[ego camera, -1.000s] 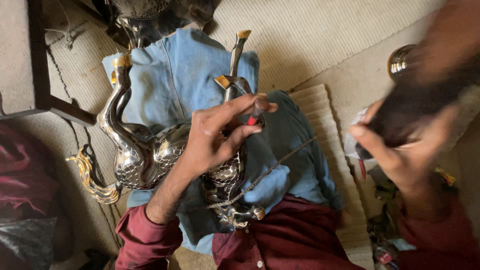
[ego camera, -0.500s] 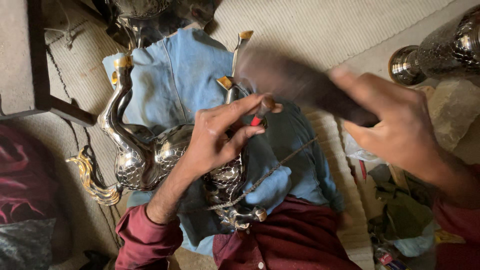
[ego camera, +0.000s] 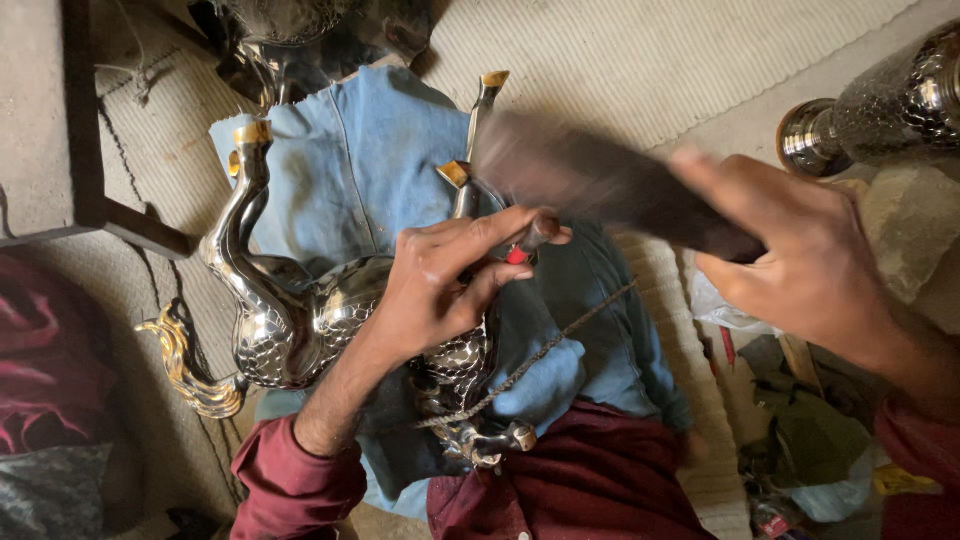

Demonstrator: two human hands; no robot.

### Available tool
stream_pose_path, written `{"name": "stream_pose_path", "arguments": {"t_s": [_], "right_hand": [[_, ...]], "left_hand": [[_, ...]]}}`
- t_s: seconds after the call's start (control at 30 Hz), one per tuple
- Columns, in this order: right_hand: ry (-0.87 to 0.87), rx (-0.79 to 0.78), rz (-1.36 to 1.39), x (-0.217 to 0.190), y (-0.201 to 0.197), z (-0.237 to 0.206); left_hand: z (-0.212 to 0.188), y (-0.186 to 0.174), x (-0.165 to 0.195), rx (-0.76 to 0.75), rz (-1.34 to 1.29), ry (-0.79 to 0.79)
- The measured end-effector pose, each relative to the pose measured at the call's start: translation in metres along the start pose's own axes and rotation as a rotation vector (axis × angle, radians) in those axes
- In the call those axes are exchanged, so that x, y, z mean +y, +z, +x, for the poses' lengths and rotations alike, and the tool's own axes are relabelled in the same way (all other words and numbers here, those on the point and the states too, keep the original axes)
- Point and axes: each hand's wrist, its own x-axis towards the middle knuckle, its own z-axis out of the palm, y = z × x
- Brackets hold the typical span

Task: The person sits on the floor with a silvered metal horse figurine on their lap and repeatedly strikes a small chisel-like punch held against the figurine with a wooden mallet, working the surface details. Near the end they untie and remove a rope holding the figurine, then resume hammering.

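maroon sleeves and shirt front (ego camera: 590,490) nearest the camera, over blue denim cloth (ego camera: 360,170) spread across the lap.

left hand (ego camera: 440,285): grip pinched together on a small punch-like tool (ego camera: 528,240) with a red band, thumb and forefinger closed round it, tip set down on the metal piece just under the grip. exact contact point hidden by the fingers.

workpiece: silver swan-shaped metal figure (ego camera: 290,320) with hammered scale texture, gold-tone beak and tail curl. lies on the denim, body directly below and left of the left grip, neck curving up and away from it. a second, similar neck with gold tip (ego camera: 478,130) runs up just beyond the grip. a thin cord (ego camera: 540,355) crosses below the grip toward the lap.

right hand (ego camera: 810,265): grip clamped on a dark hammer or mallet (ego camera: 590,180), motion-blurred, head over the punch just above the left grip. looks mid-strike.

progress, judging only from this: body texture looks complete across the visible surface, gold accents already on. work appears to be at a detail or fitting stage near the neck joint. can't tell how much is left; the struck area is covered.

containers: a dark embossed metal vase (ego camera: 880,105) lies on its side far right of the right grip, mouth out of frame, contents not visible. nothing else here holding anything i can read.

beyond: woven mat floor (ego camera: 650,60), dark wood frame (ego camera: 90,130) far left, clutter of rags and scraps (ego camera: 810,440) lower right.
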Motion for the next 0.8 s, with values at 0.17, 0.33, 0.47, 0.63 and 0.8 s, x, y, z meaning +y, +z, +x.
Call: {"name": "stream_pose_path", "arguments": {"t_s": [0.17,0.33,0.47,0.63,0.8], "right_hand": [[0.141,-0.022,0.026,-0.004,0.0,0.005],[0.056,0.08,0.012,-0.004,0.003,-0.002],[0.222,-0.04,0.164,-0.002,0.005,-0.007],[-0.024,0.116,0.24,0.005,-0.003,-0.004],[0.131,-0.059,-0.014,0.001,-0.003,-0.003]], "left_hand": [[0.001,-0.001,0.001,-0.002,-0.051,-0.01],[0.002,-0.002,0.002,0.009,-0.038,0.024],[0.002,-0.002,0.003,0.025,-0.046,0.029],[0.0,0.0,0.002,0.034,-0.03,0.035],[-0.003,0.002,-0.004,0.038,0.022,-0.005]]}}
